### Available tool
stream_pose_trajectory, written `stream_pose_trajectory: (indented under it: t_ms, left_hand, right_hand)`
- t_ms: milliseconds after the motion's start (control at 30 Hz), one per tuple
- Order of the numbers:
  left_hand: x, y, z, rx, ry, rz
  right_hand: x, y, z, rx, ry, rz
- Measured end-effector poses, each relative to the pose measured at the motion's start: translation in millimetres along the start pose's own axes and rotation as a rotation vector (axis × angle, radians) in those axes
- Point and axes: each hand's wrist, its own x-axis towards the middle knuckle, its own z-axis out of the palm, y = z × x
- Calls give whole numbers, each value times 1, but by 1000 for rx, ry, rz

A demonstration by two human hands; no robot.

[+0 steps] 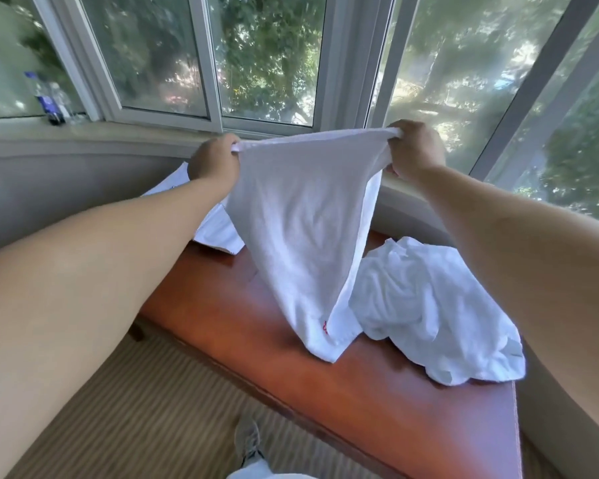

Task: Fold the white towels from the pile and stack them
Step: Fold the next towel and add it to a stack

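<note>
A white towel (pixel 301 223) hangs in the air in front of me, stretched between both hands by its top corners. My left hand (pixel 213 164) pinches the left corner and my right hand (pixel 414 150) pinches the right corner. The towel's lower end touches the reddish-brown bench (pixel 222 305). A crumpled pile of white towels (pixel 429 305) lies on the bench to the right. Behind my left forearm, folded white towels (pixel 218 229) lie at the far end of the bench, partly hidden.
Large windows (pixel 263 57) curve around behind the bench, above a grey sill and wall. Plastic water bottles (pixel 51 98) stand on the sill at the far left. Striped carpet (pixel 135 409) covers the floor, where my shoe (pixel 248 440) shows at the bottom.
</note>
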Motion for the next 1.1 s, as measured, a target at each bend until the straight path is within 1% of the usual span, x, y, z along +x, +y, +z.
stream_pose_trajectory:
  t_ms: [33,100,133,200,300,400,467,533,600,667,700,767,833,900,967,1033,1100]
  left_hand:
    - [1,-1,0,0,5,3]
    - [3,-6,1,-10,7,-13]
    - [4,-9,2,-22,8,-26]
    - [4,-16,3,-41,3,-39]
    - [7,-21,-2,-41,0,-65]
    - [12,-21,-12,-94,-5,-79]
    - [17,-21,-20,-205,-74,-71]
    - [24,-22,-30,-331,-157,-102]
    - [35,-26,-40,-400,-199,-152]
    - [46,-31,-46,-410,-276,-200]
    - [52,-34,-46,-387,-328,-221]
    - [64,-40,-41,-309,-411,-249]
    - [77,-45,-30,-252,-411,-240]
    - [91,-47,-14,-265,-321,-221]
    - [104,-47,-2,-279,-208,-212]
    - [117,-47,6,-268,-160,-182]
    - [131,-47,9,-241,-133,-151]
  right_hand:
    - [2,2,4,60,-12,41]
    - [5,9,13,186,-92,113]
    - [5,15,17,210,-149,128]
    - [4,23,22,160,-228,121]
    - [-1,27,25,75,-221,83]
    - [-1,22,24,161,-206,139]
    - [1,16,22,188,-175,154]
    - [6,10,20,217,-200,192]
    - [13,6,22,286,-361,289]
    - [22,4,26,283,-521,351]
    - [29,4,29,250,-554,371]
    - [42,1,37,197,-566,416]
    - [55,0,50,255,-572,462]
    - [71,-2,66,413,-531,504]
    - [86,-5,81,562,-380,555]
    - [100,-9,91,707,-223,591]
    - [113,-11,95,718,-118,520]
